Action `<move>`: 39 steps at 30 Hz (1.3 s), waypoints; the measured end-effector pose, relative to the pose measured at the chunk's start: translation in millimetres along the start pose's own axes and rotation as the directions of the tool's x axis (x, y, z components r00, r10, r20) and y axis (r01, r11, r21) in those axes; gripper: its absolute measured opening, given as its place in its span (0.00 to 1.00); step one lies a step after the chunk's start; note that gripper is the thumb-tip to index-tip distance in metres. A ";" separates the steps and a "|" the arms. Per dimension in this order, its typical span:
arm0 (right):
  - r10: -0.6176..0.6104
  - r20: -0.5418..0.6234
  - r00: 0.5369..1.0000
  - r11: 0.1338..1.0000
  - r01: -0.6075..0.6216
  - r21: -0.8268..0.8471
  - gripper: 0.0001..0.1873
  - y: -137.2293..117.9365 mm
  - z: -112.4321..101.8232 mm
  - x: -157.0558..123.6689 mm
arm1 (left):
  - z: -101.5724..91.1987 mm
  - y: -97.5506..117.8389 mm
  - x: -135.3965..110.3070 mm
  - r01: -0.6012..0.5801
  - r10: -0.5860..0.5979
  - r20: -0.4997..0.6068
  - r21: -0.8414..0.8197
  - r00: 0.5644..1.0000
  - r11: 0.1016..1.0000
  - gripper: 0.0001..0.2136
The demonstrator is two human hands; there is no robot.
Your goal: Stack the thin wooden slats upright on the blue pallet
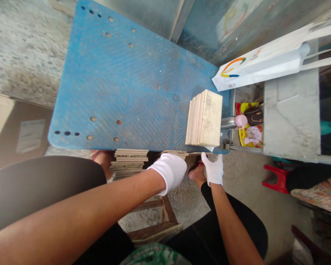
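My left hand (172, 173), in a white glove, is curled over a small stack of thin wooden boards (179, 153) at the near edge of the blue plastic table; its fingertips are hidden. My right hand (215, 168), also gloved in white, is open with thumb and fingers apart. Close to its thumb lies the end of a thin board (198, 153). A block of pale boards (212, 117) stands on the table just beyond my right hand. Left of my left hand, a taller stack of similar boards (129, 160) sits below the table edge.
The blue table (127, 81) has several holes. A white bag (262, 60) leans over its right end, beside a grey metal surface (291, 117) and an open compartment of small items. A cardboard box (19, 125) stands left; a red stool (277, 179) and a seated person are right.
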State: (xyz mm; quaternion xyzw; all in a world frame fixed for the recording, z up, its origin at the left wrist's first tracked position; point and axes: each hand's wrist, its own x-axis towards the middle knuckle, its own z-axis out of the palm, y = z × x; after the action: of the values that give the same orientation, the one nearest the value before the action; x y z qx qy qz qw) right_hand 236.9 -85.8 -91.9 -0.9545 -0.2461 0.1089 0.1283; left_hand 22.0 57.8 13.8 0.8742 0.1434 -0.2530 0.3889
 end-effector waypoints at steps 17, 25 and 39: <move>0.080 0.033 0.996 0.993 -0.077 -0.086 0.67 -20.1 48.5 0.6 | -1.1 -1.1 2.3 0.033 -0.033 0.078 0.004 0.996 0.999 0.09; 0.060 -0.051 0.997 0.994 -0.064 -0.083 0.47 -27.8 43.3 -2.6 | 1.4 1.4 1.0 0.061 -0.063 0.046 0.026 0.997 0.998 0.09; -0.079 -0.315 0.946 0.996 0.063 -0.061 0.44 -62.1 -57.3 -39.1 | 0.0 8.1 3.1 0.001 -0.010 -0.201 -0.048 0.980 0.999 0.12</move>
State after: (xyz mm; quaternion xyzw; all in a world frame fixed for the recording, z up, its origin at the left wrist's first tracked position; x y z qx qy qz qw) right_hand 191.6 -63.7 -13.6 -0.9530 -0.2593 -0.0569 0.1461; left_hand 28.2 52.7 16.9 0.8853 0.1905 -0.1608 0.3925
